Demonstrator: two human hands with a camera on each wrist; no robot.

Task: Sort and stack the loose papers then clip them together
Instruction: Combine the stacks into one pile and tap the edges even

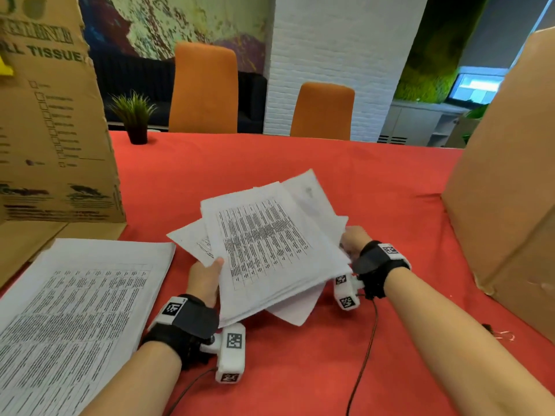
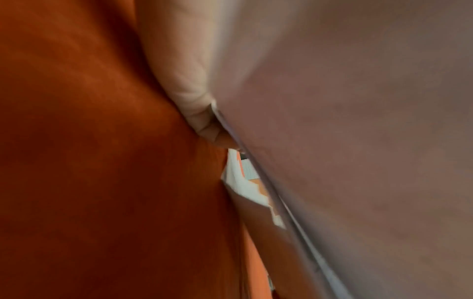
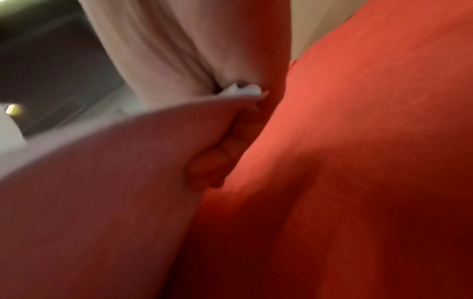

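A fanned, uneven bundle of printed papers is held just above the red tablecloth at the middle of the head view. My left hand grips its left edge, thumb on top. My right hand grips its right edge. The left wrist view shows the underside of the papers with my thumb against their edge. In the right wrist view my fingers curl under the papers. A separate squared stack of printed sheets lies on the table at the left. No clip is seen.
A tall printed cardboard box stands at the left, and a plain cardboard box at the right. A small potted plant sits at the table's far edge, with two orange chairs behind. A small wire-like object lies at right.
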